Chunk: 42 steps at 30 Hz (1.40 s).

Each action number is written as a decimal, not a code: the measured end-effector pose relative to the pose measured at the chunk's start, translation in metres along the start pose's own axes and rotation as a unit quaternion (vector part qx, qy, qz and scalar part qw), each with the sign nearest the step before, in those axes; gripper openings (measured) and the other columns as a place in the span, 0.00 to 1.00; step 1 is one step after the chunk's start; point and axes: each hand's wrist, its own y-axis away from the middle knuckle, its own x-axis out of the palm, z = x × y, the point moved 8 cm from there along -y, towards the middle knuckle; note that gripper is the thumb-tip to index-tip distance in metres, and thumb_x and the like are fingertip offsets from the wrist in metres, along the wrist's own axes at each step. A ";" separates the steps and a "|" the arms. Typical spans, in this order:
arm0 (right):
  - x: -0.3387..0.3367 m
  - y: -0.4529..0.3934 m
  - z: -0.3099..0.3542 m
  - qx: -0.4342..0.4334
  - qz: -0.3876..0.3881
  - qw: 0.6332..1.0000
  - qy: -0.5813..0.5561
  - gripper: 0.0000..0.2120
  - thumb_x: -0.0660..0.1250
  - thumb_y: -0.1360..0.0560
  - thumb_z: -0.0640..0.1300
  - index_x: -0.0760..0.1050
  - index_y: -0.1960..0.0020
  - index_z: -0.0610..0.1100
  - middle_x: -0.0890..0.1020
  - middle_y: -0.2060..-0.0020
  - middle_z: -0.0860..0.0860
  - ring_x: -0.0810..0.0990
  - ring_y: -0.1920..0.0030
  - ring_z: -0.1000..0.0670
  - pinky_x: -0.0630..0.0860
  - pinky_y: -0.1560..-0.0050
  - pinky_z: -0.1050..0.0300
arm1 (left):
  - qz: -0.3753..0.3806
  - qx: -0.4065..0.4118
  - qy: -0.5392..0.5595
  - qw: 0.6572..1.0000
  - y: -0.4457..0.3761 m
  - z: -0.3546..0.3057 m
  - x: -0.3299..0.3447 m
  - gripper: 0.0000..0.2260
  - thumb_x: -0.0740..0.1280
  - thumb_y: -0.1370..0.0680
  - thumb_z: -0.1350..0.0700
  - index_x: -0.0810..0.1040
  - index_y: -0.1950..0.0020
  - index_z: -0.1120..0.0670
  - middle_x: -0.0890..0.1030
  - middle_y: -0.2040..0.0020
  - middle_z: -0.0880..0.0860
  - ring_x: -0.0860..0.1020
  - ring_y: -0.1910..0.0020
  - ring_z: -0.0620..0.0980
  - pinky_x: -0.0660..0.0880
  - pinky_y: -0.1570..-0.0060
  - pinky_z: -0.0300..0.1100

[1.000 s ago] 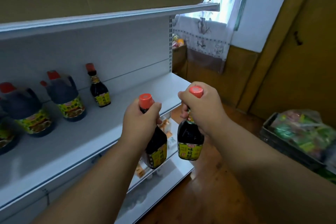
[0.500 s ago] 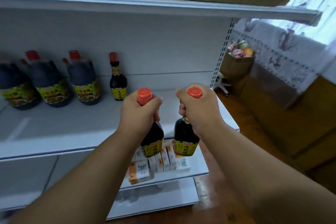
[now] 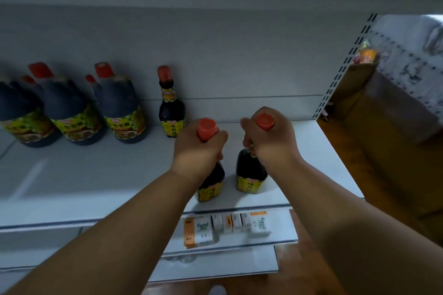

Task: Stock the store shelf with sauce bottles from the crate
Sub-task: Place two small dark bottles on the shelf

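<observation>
Both bottles have come in over the shelf (image 3: 72, 187) edge, right of the standing bottle (image 3: 171, 108).
My left hand (image 3: 199, 148) and right hand (image 3: 271, 141) clench their necks; near the lip, they may tip off.

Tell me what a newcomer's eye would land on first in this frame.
Two hands at centre: the left hand and right hand each keep a grip on the neck of a small dark sauce bottle, the left bottle and right bottle, over the white shelf. At the back stands a matching small bottle, with large soy sauce jugs to its left.
</observation>
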 end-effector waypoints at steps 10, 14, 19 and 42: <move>0.007 -0.044 -0.001 -0.037 -0.037 0.998 0.028 0.09 0.69 0.28 0.41 0.69 0.59 0.41 0.79 0.68 0.39 0.82 0.71 0.49 0.78 0.66 0.49 | 0.025 0.069 -0.052 0.996 -0.068 0.004 0.014 0.06 0.69 0.26 0.61 0.74 0.62 0.56 0.78 0.66 0.60 0.80 0.66 0.56 0.78 0.64 0.44; 0.008 -0.067 -0.005 -0.043 -0.053 0.992 0.103 0.13 0.72 0.29 0.52 0.68 0.56 0.50 0.79 0.64 0.49 0.80 0.62 0.49 0.76 0.64 0.53 | 0.087 0.046 -0.082 0.992 -0.094 0.011 0.020 0.07 0.70 0.26 0.52 0.72 0.59 0.48 0.75 0.65 0.51 0.76 0.64 0.49 0.74 0.56 0.48; 0.016 -0.038 -0.049 -0.070 -0.055 0.982 0.165 0.28 0.75 0.32 0.51 0.67 0.36 0.52 0.75 0.45 0.52 0.76 0.44 0.50 0.75 0.45 0.51 | 0.065 0.095 -0.146 0.983 -0.051 0.039 0.006 0.15 0.73 0.28 0.57 0.71 0.49 0.44 0.75 0.52 0.49 0.75 0.52 0.40 0.72 0.52 0.39; 0.091 -0.055 -0.027 -0.144 0.079 0.941 0.294 0.18 0.66 0.23 0.52 0.71 0.36 0.47 0.76 0.42 0.49 0.77 0.44 0.47 0.72 0.49 0.56 | -0.050 -0.143 0.042 0.988 -0.030 0.111 0.010 0.21 0.62 0.23 0.69 0.69 0.41 0.43 0.74 0.50 0.38 0.76 0.51 0.38 0.70 0.55 0.29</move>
